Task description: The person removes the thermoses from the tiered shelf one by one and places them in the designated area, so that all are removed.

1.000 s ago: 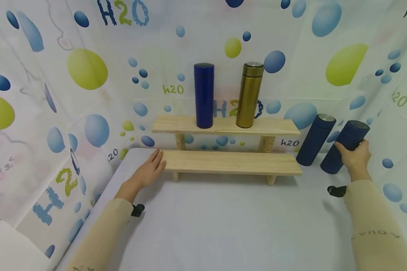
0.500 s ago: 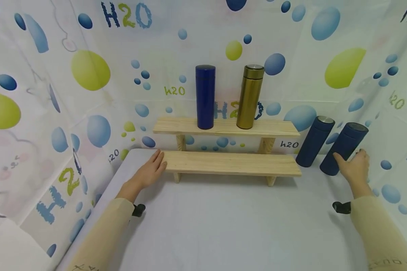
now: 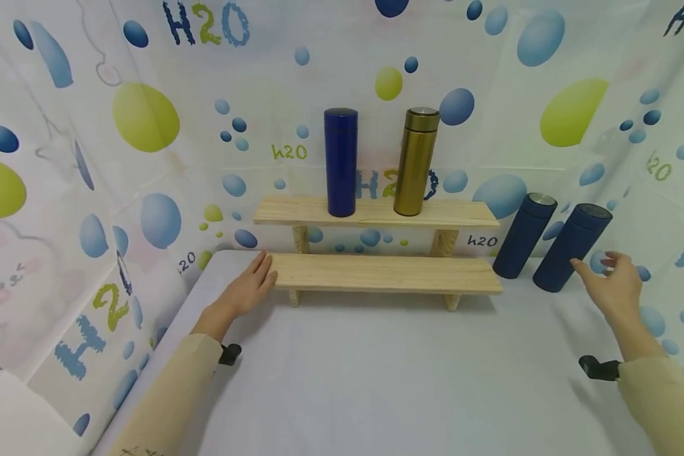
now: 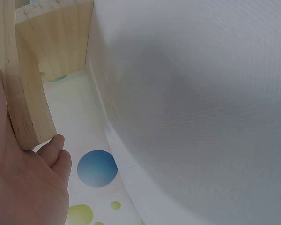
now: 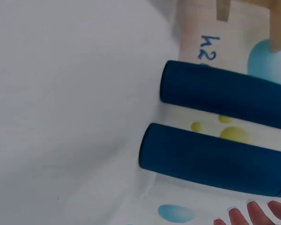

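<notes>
My left hand (image 3: 242, 292) rests against the left end of the lower board (image 3: 387, 273) of a two-tier wooden shelf; the left wrist view has its palm and fingertips (image 4: 56, 152) at the board's end. At the right, my right hand (image 3: 617, 291) is beside a dark blue thermos flask (image 3: 572, 247), thumb and fingers spread apart with nothing between them. A second dark blue flask (image 3: 525, 237) with a silvery lid top stands just left of it. On the upper board (image 3: 376, 214) stand a brighter blue flask (image 3: 341, 164) and a gold flask (image 3: 416, 164).
A white cloth (image 3: 365, 373) covers the table under the shelf and the right-hand flasks. Behind hangs a white curtain (image 3: 273, 82) printed with blue and green dots and "H2O" lettering. Black wrist-camera mounts (image 3: 598, 368) show near both sleeves.
My right hand has let go of the rightmost dark blue flask and drawn back to the right, its fingers opening. That flask stays standing. My left hand keeps its place on the shelf.
</notes>
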Available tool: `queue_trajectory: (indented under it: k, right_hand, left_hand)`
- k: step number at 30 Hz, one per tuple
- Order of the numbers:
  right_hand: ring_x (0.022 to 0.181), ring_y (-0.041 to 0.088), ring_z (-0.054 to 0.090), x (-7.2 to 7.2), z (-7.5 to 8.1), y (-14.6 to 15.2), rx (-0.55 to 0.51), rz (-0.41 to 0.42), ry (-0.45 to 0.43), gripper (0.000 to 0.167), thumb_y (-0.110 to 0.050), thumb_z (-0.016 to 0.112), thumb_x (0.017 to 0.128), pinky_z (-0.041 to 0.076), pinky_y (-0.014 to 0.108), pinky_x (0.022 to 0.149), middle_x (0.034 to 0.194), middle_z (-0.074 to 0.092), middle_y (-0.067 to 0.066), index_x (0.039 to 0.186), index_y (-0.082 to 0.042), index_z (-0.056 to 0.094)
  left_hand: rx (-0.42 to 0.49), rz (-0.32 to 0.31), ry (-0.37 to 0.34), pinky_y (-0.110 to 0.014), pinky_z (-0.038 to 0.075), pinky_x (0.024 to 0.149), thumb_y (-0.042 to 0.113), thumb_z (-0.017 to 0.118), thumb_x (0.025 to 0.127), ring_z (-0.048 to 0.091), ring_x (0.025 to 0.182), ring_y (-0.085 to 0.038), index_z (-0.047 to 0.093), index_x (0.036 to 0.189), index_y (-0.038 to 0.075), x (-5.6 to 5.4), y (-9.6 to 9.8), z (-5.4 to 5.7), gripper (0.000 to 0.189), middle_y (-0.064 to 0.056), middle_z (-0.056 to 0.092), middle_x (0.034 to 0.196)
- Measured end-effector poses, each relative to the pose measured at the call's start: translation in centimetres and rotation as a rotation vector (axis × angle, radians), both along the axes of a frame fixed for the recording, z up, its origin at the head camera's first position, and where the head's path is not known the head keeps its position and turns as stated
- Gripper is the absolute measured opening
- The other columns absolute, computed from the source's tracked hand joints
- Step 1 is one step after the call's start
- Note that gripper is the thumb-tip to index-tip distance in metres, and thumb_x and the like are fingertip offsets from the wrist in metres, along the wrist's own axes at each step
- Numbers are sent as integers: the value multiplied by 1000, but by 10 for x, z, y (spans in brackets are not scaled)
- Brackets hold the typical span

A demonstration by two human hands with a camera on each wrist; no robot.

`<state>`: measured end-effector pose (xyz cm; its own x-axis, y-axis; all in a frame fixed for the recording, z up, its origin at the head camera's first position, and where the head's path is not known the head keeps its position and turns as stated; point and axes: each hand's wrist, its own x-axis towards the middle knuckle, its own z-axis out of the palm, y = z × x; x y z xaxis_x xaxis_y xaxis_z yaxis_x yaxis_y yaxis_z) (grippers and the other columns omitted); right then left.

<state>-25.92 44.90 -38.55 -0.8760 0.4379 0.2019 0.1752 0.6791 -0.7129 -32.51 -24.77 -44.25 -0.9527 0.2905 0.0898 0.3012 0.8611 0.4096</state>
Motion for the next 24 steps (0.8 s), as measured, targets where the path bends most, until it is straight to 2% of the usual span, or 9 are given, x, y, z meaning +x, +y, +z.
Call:
queue_trajectory:
  k: [9, 15, 24]
  right_hand:
    - [141, 57, 34, 8, 21, -42, -23, 108, 16, 88, -51, 53, 102, 40, 71, 103, 157, 32, 35, 159, 6, 18]
    - [138, 55, 38, 7, 34, -76, -23, 202, 91, 83, -47, 56, 102, 40, 72, 102, 154, 37, 33, 158, 4, 23]
    - [135, 49, 45, 1, 47, -123, -26, 276, 185, 80, -47, 62, 101, 40, 67, 106, 150, 44, 28, 157, 1, 31]
  left_hand:
    - [2, 1, 7, -57, 19, 123, 43, 24, 112, 13, 155, -43, 14, 161, -4, 0, 0, -1, 69, -25, 7, 169]
    - [1, 8, 3, -58, 19, 123, 44, 24, 112, 12, 155, -44, 13, 162, -3, 0, 0, -1, 69, -24, 6, 170]
    - [-8, 7, -6, -58, 19, 123, 45, 23, 112, 12, 155, -44, 12, 162, -3, -1, 0, -3, 71, -24, 5, 170]
